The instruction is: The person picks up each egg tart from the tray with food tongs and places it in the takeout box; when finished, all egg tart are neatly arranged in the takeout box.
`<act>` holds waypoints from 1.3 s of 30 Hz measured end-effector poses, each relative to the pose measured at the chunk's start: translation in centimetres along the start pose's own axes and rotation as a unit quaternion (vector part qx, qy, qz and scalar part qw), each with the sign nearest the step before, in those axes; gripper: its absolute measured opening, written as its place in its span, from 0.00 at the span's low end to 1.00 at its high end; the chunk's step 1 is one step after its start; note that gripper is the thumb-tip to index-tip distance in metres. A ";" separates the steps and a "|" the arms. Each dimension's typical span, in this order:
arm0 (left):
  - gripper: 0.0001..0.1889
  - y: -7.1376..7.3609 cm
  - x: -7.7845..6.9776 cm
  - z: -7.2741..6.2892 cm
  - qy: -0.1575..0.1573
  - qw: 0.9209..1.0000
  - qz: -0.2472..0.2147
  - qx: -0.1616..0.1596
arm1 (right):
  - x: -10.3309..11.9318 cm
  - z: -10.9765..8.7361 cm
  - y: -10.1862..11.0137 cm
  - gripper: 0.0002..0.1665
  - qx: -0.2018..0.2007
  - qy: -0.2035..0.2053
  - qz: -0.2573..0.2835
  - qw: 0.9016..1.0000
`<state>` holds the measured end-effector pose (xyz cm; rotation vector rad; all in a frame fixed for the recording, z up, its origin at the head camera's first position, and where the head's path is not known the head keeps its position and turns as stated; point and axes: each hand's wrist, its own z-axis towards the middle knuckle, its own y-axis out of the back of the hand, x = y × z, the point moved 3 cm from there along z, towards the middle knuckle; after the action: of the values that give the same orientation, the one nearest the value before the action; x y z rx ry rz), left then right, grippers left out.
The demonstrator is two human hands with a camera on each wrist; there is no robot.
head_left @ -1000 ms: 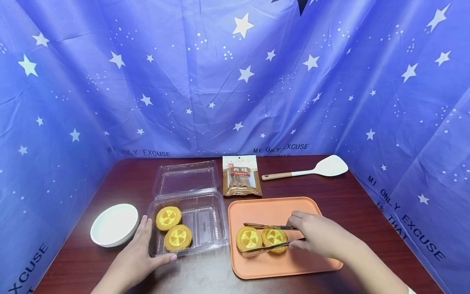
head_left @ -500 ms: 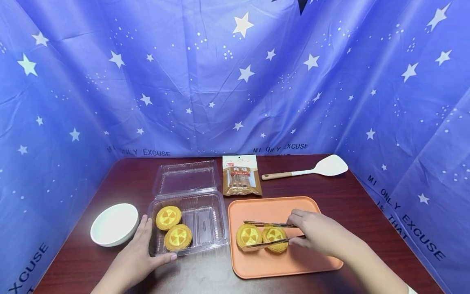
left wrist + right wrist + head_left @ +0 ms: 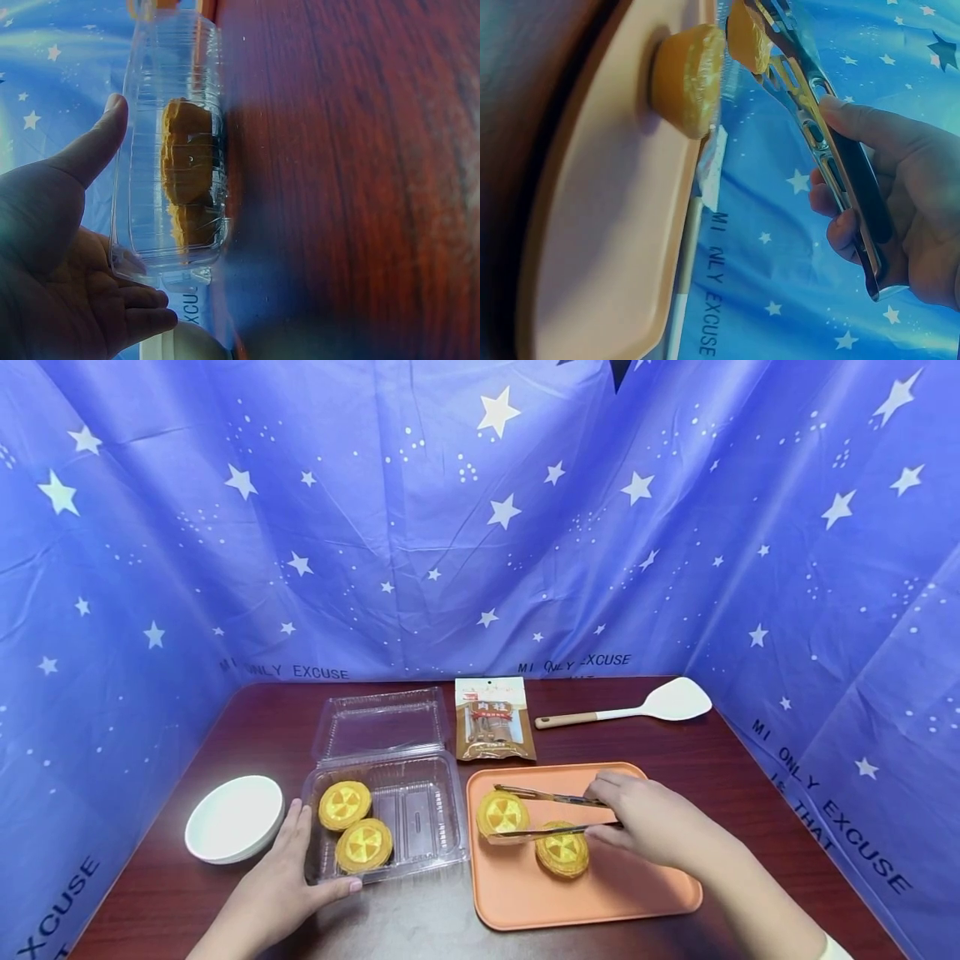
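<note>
Before a curtain lettered "MI ONLY EXCUSE" (a packet reads "肉桂"), the right hand grips tongs around a tart to its left, while the left hand, fingers relaxed, touches a clear container.

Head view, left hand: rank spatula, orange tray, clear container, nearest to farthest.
1. Clear container: directly beside the left hand, on its right.
2. Orange tray: farther right, past the container.
3. Spatula: farthest, at the back right, behind the tray.
</note>
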<state>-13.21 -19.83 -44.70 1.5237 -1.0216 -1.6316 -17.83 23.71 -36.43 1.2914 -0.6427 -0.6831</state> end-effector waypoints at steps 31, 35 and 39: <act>0.71 -0.1 0.0 0.0 0.002 1.000 -0.003 0.003 | 4.6 8.5 -1.8 0.21 0.015 0.060 -0.005 0.998; 0.71 0.0 -0.1 0.0 0.001 1.000 0.004 0.000 | 5.1 9.6 -2.5 0.20 0.025 0.059 -0.028 0.998; 0.71 0.0 -0.1 0.0 0.003 1.000 0.008 0.001 | 5.7 10.5 -2.9 0.19 0.032 0.062 -0.048 0.996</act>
<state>-13.19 -19.75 -44.64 1.5179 -1.0301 -1.6145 -22.43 12.31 -37.31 1.4192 -0.5079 -0.6595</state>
